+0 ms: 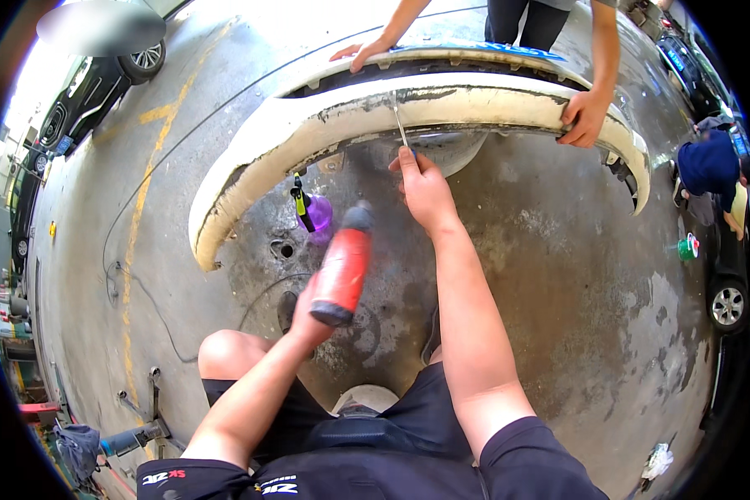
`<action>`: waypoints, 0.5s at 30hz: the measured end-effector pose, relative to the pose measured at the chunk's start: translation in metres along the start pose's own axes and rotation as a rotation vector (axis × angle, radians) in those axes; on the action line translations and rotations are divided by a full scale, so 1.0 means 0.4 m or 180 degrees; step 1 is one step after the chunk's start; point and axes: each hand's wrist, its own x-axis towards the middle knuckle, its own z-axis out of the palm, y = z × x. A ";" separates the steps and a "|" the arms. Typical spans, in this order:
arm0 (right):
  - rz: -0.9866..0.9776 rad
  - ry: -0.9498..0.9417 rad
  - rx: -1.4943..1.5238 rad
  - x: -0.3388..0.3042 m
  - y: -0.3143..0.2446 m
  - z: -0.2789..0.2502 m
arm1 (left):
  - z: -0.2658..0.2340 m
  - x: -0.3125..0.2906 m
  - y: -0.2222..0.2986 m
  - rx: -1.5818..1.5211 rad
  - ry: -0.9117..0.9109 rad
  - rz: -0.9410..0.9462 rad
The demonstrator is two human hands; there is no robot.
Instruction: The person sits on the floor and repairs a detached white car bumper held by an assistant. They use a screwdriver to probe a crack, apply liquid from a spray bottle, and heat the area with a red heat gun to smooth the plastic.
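Observation:
My left hand [305, 321] is wrapped round a red heat gun [344, 265], slightly blurred, its dark nozzle towards the bumper. In my right hand [427, 193] is a slim metal rod-like tool [401, 123]; its exact kind does not show. The tool's far end touches the worn face of a curved white car bumper [300, 129] with dark, scuffed edges. A co-worker's hand [587, 117] grips the bumper at the right. Their other hand [368, 55] rests on the part behind it, which bears a blue plate [483, 52].
A purple spray bottle [318, 218] stands below the bumper. A cable [154, 167] crosses the floor at the left. Black cars [83, 100] are parked at both sides. Another person [708, 171] crouches at the far right near a green container [688, 247]. A metal stand [146, 408] is at the lower left.

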 end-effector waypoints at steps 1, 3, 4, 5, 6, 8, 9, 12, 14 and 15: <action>-0.0015 -0.0005 -0.0005 0.001 -0.005 -0.007 | -0.004 0.012 0.048 0.0179 -0.0057 0.0323; -0.0125 0.0161 -0.0191 0.001 -0.003 -0.056 | -0.016 0.031 0.202 0.0425 -0.0456 0.0350; -0.0167 0.0219 -0.0281 -0.001 0.001 -0.072 | -0.029 0.037 0.283 0.0559 -0.0627 0.0371; -0.0182 0.0207 -0.0284 0.001 0.005 -0.067 | -0.034 0.048 0.306 0.0950 -0.0721 0.0650; -0.0199 0.0208 -0.0287 0.005 0.008 -0.066 | -0.043 0.059 0.332 0.1345 -0.0804 0.0945; -0.0139 0.0198 -0.0434 0.010 0.004 -0.066 | -0.025 0.079 0.374 0.1505 -0.0910 0.1068; -0.0061 0.0234 -0.0561 0.007 0.002 -0.072 | -0.007 0.083 0.391 0.1908 -0.0894 0.1324; -0.0028 0.0316 -0.0581 0.004 0.001 -0.103 | 0.055 0.113 0.423 0.3186 -0.0751 0.2132; -0.0139 0.0436 -0.0544 -0.005 0.013 -0.113 | 0.090 0.120 0.370 0.1386 -0.0855 0.1547; -0.0260 0.0552 -0.0567 -0.005 0.016 -0.117 | 0.104 0.121 0.347 0.0498 -0.0823 0.1316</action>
